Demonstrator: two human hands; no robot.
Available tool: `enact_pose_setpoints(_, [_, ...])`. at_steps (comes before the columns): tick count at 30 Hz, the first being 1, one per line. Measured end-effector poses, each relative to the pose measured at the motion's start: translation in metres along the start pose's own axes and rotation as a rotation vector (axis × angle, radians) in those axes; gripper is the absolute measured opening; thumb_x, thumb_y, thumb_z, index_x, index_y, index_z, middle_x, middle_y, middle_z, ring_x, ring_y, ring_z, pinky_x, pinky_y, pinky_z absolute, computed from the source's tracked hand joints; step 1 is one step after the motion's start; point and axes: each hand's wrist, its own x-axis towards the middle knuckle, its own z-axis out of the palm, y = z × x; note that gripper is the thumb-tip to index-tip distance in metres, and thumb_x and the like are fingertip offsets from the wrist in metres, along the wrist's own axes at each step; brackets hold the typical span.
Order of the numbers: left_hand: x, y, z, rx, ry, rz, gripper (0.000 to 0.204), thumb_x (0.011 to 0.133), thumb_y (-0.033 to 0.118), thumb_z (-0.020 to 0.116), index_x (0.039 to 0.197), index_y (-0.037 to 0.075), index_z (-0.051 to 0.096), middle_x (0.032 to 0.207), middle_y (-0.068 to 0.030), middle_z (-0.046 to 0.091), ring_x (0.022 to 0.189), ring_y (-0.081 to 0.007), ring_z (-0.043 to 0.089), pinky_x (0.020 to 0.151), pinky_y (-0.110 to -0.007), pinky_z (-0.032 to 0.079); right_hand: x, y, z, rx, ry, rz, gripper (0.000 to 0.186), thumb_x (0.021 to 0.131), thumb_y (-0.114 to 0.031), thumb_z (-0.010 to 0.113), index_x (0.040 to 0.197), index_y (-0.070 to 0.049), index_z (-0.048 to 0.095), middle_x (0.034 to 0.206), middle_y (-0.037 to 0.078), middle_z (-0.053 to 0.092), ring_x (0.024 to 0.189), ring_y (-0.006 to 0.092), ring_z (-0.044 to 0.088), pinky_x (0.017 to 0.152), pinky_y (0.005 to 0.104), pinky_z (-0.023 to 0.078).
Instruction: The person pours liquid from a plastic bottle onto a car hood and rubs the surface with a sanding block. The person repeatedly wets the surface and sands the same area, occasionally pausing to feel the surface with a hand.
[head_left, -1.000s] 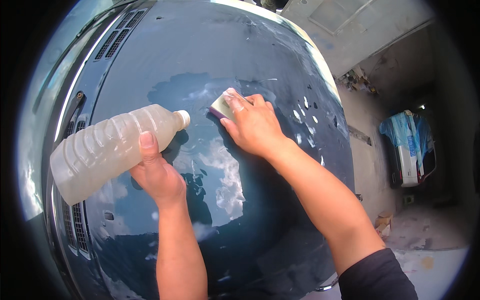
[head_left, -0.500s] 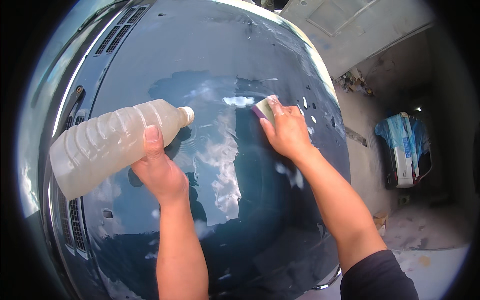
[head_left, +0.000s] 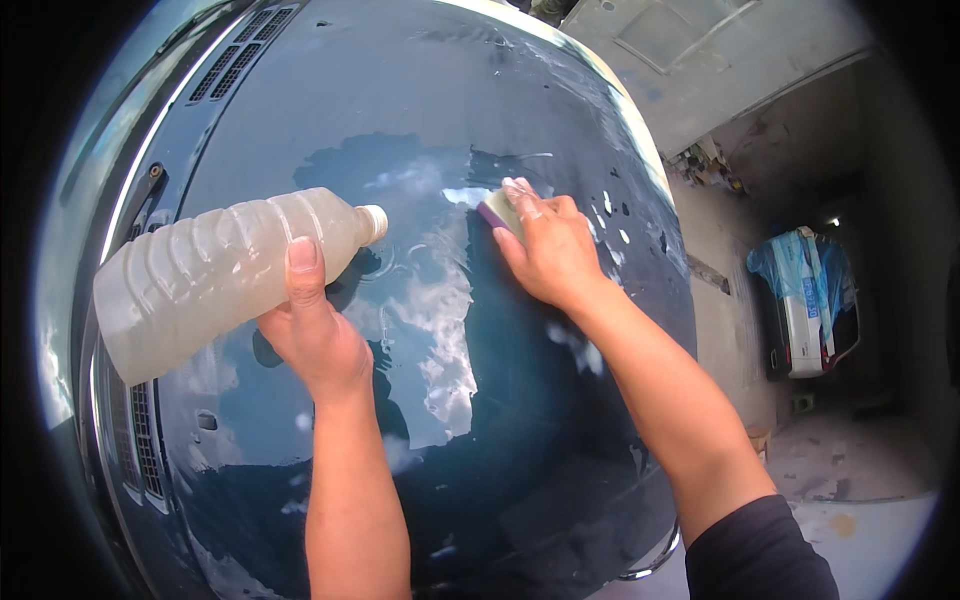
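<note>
My left hand (head_left: 318, 335) is wrapped round a cloudy, ribbed plastic bottle (head_left: 215, 268), its thumb on the near side. The bottle lies tilted over the car hood (head_left: 560, 430), its white-rimmed mouth pointing right. My right hand (head_left: 555, 245) grips a sanding sponge (head_left: 507, 215), pale on top with a purple layer below, and presses it against the wet dark blue hood. A bright reflecting patch sits just left of the sponge. Several small white spots lie on the paint right of my right hand.
Black vent grilles (head_left: 237, 65) and a windshield edge run along the left. Beyond the hood at right, a vehicle partly draped in blue plastic sheeting (head_left: 805, 275) stands in a dark bay. A large grey panel (head_left: 690, 50) is at the upper right.
My right hand has slid the sponge a little to the left, onto the edge of the bright patch. The bottle has shifted slightly up and left in view with my left hand.
</note>
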Motion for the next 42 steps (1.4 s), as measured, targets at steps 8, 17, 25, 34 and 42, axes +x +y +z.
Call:
enact_pose_setpoints(8, [0.002, 0.005, -0.006, -0.017, -0.003, -0.010, 0.053, 0.096, 0.027, 0.069, 0.137, 0.000, 0.049, 0.129, -0.0121, 0.058, 0.118, -0.0238, 0.058, 0.107, -0.040, 0.043, 0.008, -0.008, 0.004, 0.096, 0.011, -0.061, 0.058, 0.088, -0.029, 0.072, 0.138, -0.003, 0.058, 0.144, 0.013, 0.059, 0.112, 0.0360, 0.059, 0.096, 0.0469, 0.047])
enact_pose_setpoints(17, [-0.001, 0.000, 0.001, -0.025, -0.021, -0.006, 0.052, 0.096, 0.025, 0.069, 0.137, 0.000, 0.049, 0.129, -0.0123, 0.058, 0.117, -0.0241, 0.058, 0.107, -0.040, 0.042, 0.039, -0.054, 0.007, 0.154, -0.009, -0.213, 0.051, 0.090, -0.031, 0.069, 0.133, -0.005, 0.062, 0.142, 0.011, 0.060, 0.115, 0.0353, 0.057, 0.098, 0.0473, 0.045])
enact_pose_setpoints(25, [0.000, 0.001, 0.002, -0.039, 0.015, 0.008, 0.050, 0.097, 0.024, 0.067, 0.137, 0.000, 0.049, 0.129, -0.0128, 0.058, 0.117, -0.0240, 0.058, 0.108, -0.040, 0.042, 0.015, -0.003, -0.003, 0.084, -0.007, -0.122, 0.055, 0.088, -0.023, 0.072, 0.137, -0.003, 0.058, 0.142, 0.015, 0.060, 0.107, 0.0385, 0.060, 0.098, 0.0454, 0.049])
enact_pose_setpoints(34, [0.001, 0.004, -0.001, -0.027, 0.007, 0.008, 0.052, 0.096, 0.027, 0.068, 0.135, -0.001, 0.050, 0.128, -0.0131, 0.058, 0.117, -0.0238, 0.058, 0.107, -0.040, 0.043, 0.011, 0.026, -0.007, 0.063, -0.023, -0.005, 0.053, 0.086, -0.026, 0.073, 0.133, -0.005, 0.062, 0.140, 0.012, 0.062, 0.105, 0.0366, 0.062, 0.095, 0.0462, 0.051])
enact_pose_setpoints(42, [0.005, 0.008, 0.001, -0.036, 0.007, 0.070, 0.055, 0.095, 0.026, 0.069, 0.137, -0.001, 0.049, 0.129, -0.0143, 0.057, 0.118, -0.0247, 0.058, 0.105, -0.040, 0.045, 0.098, -0.077, 0.024, 0.335, 0.070, -0.300, 0.056, 0.089, -0.033, 0.070, 0.139, -0.011, 0.057, 0.145, 0.006, 0.053, 0.121, 0.0321, 0.052, 0.107, 0.0431, 0.042])
